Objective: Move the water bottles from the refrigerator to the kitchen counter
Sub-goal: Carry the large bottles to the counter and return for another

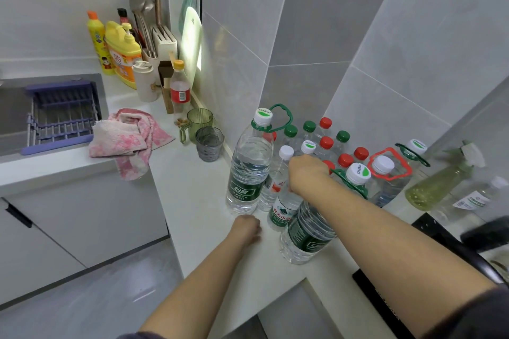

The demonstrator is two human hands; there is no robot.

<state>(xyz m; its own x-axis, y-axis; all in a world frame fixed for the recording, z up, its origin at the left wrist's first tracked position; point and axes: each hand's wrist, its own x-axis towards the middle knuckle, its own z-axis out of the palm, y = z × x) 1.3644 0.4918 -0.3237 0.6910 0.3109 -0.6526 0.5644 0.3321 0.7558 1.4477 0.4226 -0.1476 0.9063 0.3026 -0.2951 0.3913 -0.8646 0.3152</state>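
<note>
Many water bottles stand on the white kitchen counter against the tiled wall. My right hand grips the top of a large green-labelled bottle at the front, and it hides that bottle's cap. Another large bottle with a green carry handle stands just to its left. Two smaller white-capped bottles are between them. Behind is a cluster of red- and green-capped bottles. My left hand rests on the counter in front of the bottles, fingers loosely curled, holding nothing.
A bottle with a red handle and a green spray bottle stand at the right. A black stove edge is near my right arm. Two cups, a pink towel, detergent bottles and a sink with a rack lie to the left.
</note>
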